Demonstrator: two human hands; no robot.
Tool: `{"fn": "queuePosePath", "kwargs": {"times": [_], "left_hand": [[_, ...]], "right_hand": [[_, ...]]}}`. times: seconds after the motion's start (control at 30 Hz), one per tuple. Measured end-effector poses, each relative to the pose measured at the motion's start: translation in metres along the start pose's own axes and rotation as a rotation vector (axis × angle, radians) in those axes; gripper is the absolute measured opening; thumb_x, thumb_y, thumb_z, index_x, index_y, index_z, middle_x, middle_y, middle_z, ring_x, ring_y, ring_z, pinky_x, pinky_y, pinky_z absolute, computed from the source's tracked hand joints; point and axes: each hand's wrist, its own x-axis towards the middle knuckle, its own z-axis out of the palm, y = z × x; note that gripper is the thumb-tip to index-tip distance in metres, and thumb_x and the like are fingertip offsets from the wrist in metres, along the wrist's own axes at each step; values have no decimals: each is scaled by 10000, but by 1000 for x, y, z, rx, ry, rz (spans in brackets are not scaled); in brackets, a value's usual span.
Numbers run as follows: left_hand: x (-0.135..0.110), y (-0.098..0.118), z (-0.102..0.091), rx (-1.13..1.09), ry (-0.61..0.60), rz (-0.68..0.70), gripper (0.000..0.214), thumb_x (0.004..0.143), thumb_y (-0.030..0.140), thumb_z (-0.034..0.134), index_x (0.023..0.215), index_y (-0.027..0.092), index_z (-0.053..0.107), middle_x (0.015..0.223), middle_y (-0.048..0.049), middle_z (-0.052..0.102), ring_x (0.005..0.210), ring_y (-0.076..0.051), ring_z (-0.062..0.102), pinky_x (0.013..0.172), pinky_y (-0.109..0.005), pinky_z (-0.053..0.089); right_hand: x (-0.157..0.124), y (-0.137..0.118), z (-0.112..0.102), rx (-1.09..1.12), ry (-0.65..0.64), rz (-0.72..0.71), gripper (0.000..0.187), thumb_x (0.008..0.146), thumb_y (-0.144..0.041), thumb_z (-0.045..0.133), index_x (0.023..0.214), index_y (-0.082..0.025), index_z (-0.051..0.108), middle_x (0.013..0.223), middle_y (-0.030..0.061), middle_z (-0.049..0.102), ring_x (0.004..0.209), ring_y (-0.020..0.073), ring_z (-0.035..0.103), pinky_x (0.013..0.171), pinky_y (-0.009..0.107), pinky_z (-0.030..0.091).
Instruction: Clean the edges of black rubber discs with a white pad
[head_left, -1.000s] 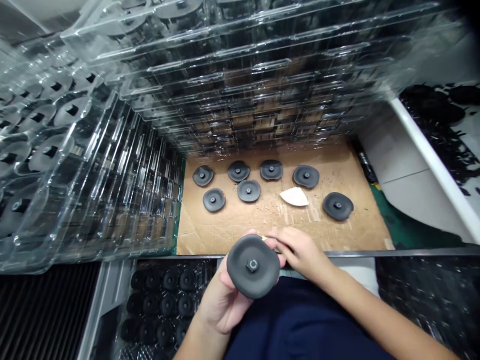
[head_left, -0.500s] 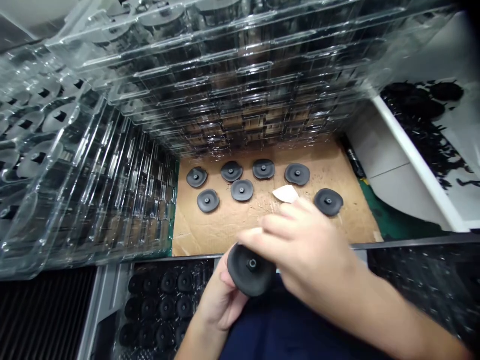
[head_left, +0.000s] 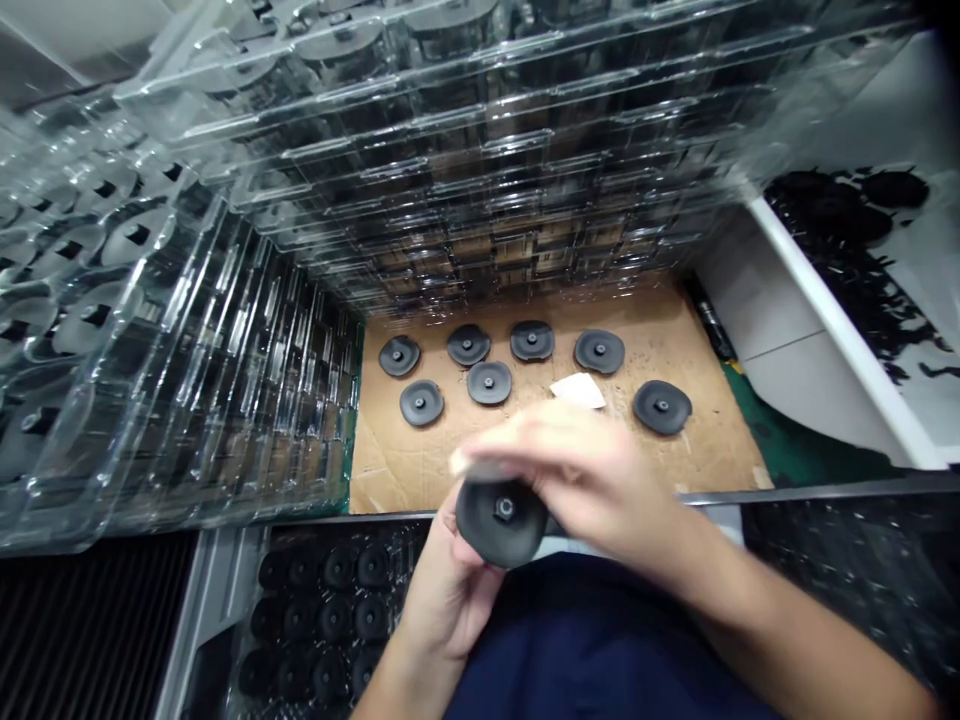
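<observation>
My left hand (head_left: 450, 590) is closed round a black round disc (head_left: 501, 535), its concave face turned up and a small metal-looking nut at its centre. My right hand (head_left: 577, 460), smeared by motion, curls over the disc's upper edge, with its fingertips at the upper left rim. Whatever those fingers pinch is too blurred to make out. On the cardboard sheet (head_left: 390, 470) beyond my hands lie several similar discs, among them a single disc (head_left: 661, 406) at the right. A white scrap (head_left: 577, 390) lies just past my right hand.
Tall stacks of clear plastic trays (head_left: 465, 130) rise at the back and left. At the right stands a white bin (head_left: 840, 330) holding loose black parts (head_left: 847, 220). A black pen-like tool (head_left: 712, 320) lies beside it. Below the bench edge, a tray of discs (head_left: 322, 610) sits at the left.
My right hand has shifted left and turned across the disc's top edge. The disc, still in my left hand, has moved up slightly. The discs on the cardboard keep their layout.
</observation>
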Motion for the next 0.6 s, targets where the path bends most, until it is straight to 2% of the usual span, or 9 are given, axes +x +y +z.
{"fn": "queuePosePath", "kwargs": {"times": [0.07,0.13,0.23,0.3,0.4,0.5,0.53,0.6], "left_hand": [[0,3,-5,-55,-19,47,613,445,379,848,1024,285,672,1108,-12,683,949,-207,643,841,-252,502],[0,7,-9,-109,-26,72,539,503,352,829,1018,319,674,1126,6,683,915,-180,664,863,-248,501],[0,10,-11,-125,-16,70,464,552,342,801,1001,308,687,1081,6,705,936,-179,667,855,-234,511],[0,11,-10,-127,-21,62,440,563,341,793,990,309,693,1062,18,711,959,-178,664,854,-216,511],[0,10,-6,-134,-48,36,452,563,353,790,1002,317,689,1077,31,709,960,-176,665,876,-213,502],[1,7,-3,-122,-46,36,497,559,361,794,1039,322,673,1102,20,701,945,-174,667,872,-229,508],[1,5,-3,-107,-35,40,525,555,351,801,1060,312,664,1115,9,696,962,-174,659,871,-225,506],[3,1,-3,-72,-6,27,573,563,323,808,1109,289,639,1145,-17,680,1043,-186,621,900,-227,486]], "right_hand": [[-9,22,1,-60,32,229,243,877,-122,475,1003,-185,673,944,28,705,850,150,614,770,283,434],[-26,42,9,-94,-6,354,234,880,-159,493,1039,-186,663,962,46,699,861,162,623,776,292,463],[-57,61,28,-45,-108,395,229,879,-159,489,1007,-192,676,932,47,703,849,154,642,761,278,498],[-68,65,36,-31,-128,396,210,864,-155,504,956,-193,690,878,43,709,819,156,650,748,279,510],[-62,53,27,-34,-80,435,207,877,-190,497,981,-188,676,879,45,706,782,160,649,705,282,517],[-37,20,6,-18,67,411,238,904,-209,466,1080,-199,626,1009,41,680,878,150,624,750,260,501],[-30,7,1,13,151,332,237,901,-192,469,1084,-188,620,1020,43,673,905,146,611,779,250,489],[-18,-16,-6,65,154,115,257,898,-153,443,1093,-126,607,976,75,669,885,156,597,788,257,481]]}}
